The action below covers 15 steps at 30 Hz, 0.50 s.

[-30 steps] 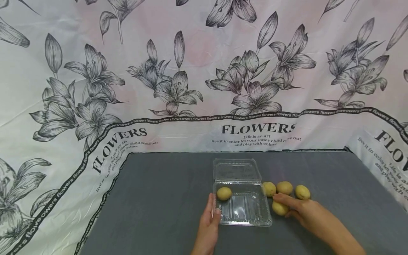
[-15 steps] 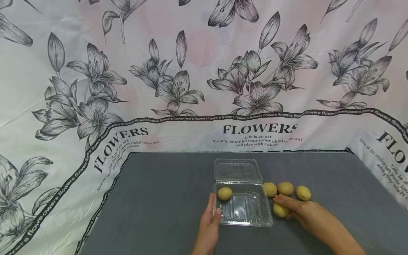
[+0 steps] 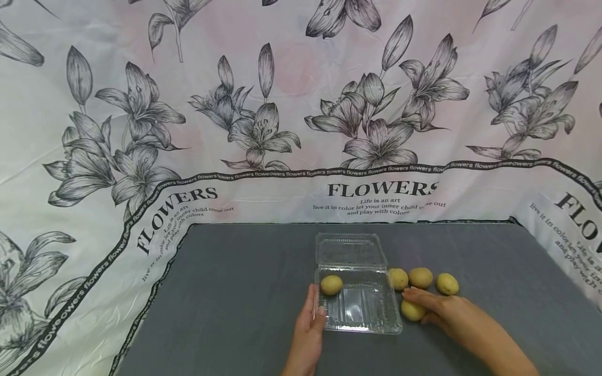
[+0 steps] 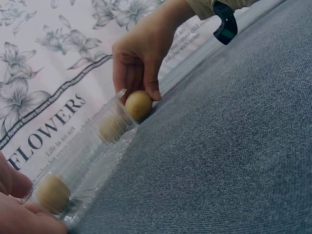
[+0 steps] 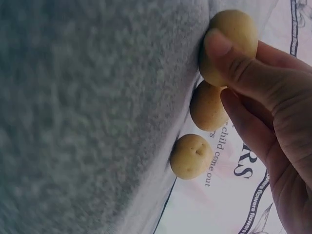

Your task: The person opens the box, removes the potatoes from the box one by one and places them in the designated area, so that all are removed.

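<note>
A clear plastic clamshell container [image 3: 371,313] lies with its lid folded back on the grey table, one small potato [image 3: 331,285] in its far left corner. My left hand [image 3: 307,334] grips the container's left edge, thumb over the rim; in the left wrist view only part of that hand [image 4: 19,209] shows. Just right of the container, my right hand [image 3: 453,318] pinches another potato [image 3: 413,310] between thumb and fingers. The right wrist view shows the thumb pressed on this potato [image 5: 234,29], which appears to rest on the table.
Behind the right hand sit three more potatoes: one beside the container's right wall [image 3: 398,279], a browner potato [image 3: 420,278] and a yellower potato [image 3: 447,283]. A flower-printed cloth [image 3: 263,198] hangs behind the grey table [image 3: 235,292]. A dark wristband [image 4: 225,24] circles the right wrist.
</note>
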Available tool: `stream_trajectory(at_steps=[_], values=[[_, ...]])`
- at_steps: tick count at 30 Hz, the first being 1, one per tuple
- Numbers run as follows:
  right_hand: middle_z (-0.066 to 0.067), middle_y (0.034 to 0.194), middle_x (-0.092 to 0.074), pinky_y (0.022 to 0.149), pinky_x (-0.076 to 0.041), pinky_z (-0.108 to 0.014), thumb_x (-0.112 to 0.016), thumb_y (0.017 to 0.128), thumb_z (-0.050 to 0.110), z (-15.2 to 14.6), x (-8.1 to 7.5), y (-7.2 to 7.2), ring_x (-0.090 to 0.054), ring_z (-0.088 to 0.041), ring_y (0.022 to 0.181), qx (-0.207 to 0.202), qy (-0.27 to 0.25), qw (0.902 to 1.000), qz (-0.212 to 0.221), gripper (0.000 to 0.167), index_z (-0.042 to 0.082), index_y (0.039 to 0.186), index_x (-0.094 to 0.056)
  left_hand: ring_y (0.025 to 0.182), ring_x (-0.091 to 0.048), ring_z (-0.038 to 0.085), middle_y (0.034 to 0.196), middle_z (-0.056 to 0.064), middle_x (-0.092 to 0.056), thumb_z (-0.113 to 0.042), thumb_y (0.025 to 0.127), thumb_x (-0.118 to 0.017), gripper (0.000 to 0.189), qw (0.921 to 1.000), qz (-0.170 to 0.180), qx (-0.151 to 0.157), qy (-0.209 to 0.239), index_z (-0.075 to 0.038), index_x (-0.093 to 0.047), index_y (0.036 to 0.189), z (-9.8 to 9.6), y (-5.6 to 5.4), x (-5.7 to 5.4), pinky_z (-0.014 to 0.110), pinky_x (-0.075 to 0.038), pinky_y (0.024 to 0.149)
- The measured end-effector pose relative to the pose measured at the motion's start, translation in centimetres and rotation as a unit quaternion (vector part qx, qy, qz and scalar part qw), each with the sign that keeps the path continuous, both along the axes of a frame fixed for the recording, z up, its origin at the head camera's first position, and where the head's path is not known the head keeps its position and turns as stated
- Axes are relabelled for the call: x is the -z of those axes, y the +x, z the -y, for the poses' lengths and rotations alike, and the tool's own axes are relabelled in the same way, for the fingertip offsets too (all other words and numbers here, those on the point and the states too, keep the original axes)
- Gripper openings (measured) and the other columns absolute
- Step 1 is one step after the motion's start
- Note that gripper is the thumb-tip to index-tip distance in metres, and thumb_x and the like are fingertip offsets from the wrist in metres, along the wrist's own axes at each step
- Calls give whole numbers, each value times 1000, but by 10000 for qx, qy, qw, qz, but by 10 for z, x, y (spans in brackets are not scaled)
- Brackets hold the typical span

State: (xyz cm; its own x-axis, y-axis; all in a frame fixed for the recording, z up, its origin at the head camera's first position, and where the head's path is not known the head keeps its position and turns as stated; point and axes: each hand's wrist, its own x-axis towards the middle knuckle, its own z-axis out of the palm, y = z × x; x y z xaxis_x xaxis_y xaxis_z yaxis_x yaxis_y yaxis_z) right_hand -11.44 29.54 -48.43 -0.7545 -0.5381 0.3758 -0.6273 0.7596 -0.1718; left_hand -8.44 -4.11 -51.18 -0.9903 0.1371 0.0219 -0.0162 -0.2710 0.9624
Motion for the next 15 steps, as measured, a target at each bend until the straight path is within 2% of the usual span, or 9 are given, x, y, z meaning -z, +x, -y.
stream_trajectory(at_steps=[5,8,15], values=[[6,131,-75,71,-62,-33,-91,76,26,-3,-3,-1,-76,-13,97,-183,69,9998,66,64,26,137,-72,160,2,40,174,25,-7,-4,112,-43,64,10000,4,-25,-78,8,-8,165,1,0,-1,4,-17,110],[5,130,-75,71,-62,-30,-92,74,26,-5,-3,-2,-76,-11,96,-336,72,9994,-73,65,24,136,-72,160,2,41,174,25,-6,-4,112,-43,64,10000,-4,8,-39,8,-8,165,1,0,-1,4,-17,110],[8,128,-76,75,-57,-15,-93,73,26,-5,-7,-2,-75,-7,93,-523,-99,9984,-207,68,26,138,-72,160,2,40,173,26,-5,-3,112,-41,64,10000,-34,50,71,9,-6,165,1,0,-1,3,-19,110]])
